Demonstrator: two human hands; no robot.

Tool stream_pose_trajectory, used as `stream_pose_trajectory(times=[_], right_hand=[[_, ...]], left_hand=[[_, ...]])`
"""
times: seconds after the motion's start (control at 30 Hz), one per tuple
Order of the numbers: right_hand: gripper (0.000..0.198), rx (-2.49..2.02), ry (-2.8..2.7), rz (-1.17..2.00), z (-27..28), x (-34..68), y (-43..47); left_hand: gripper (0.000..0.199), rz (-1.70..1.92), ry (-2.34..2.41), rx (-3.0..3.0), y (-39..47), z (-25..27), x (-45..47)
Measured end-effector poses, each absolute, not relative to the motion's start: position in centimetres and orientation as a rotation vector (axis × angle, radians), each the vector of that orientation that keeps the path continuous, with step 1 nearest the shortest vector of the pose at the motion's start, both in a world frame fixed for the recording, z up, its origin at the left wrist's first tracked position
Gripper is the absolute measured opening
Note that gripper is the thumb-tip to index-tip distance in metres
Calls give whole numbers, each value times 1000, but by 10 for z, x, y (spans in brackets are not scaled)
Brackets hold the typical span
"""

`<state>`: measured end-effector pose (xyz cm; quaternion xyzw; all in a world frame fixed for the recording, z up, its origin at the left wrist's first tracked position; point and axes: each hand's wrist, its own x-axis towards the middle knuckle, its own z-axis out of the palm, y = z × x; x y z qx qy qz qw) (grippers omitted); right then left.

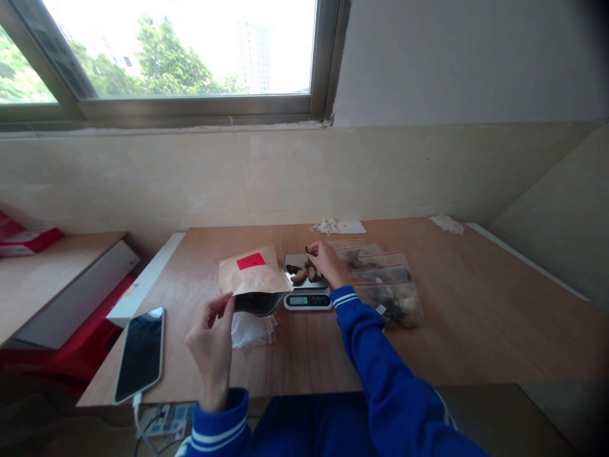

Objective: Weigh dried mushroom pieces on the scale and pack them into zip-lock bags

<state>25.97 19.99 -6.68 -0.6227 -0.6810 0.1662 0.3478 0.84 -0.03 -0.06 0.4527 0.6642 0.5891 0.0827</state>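
Observation:
My left hand (214, 336) pinches the near edge of a brown paper pouch (254, 266) with a red label, and its dark mouth gapes towards me. Over the back of a small digital scale (307, 302) is my right hand (328, 261), its fingertips closed on a small dark dried piece (309, 251). Several brown and dark dried pieces (299, 276) lie on the scale's metal plate. What these pieces are, I cannot make out. Beneath the pouch's opening, a stack of clear zip bags (254, 330) lies flat on the table.
Filled clear zip bags (394, 295) lie right of the scale, beside my right forearm. A phone (140, 355) with a charging cable sits at the table's left edge. White scraps (328, 226) are near the wall, below the window (190, 51).

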Motion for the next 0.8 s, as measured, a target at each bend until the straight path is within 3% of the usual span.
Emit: stream_pose_trajectory(times=[0.27,0.5,0.8], right_hand=[[8,-1569,-1973,412,-54,259,189],[21,-1735,-1933,275,-57,276,175],[18,-1727,-1890,296,-51,262,155]], left_hand=[[33,1743,1997,1370,-1,0,7],[33,1757,2000,1403,-1,0,8],[31,1720,2006,1399,-1,0,12]])
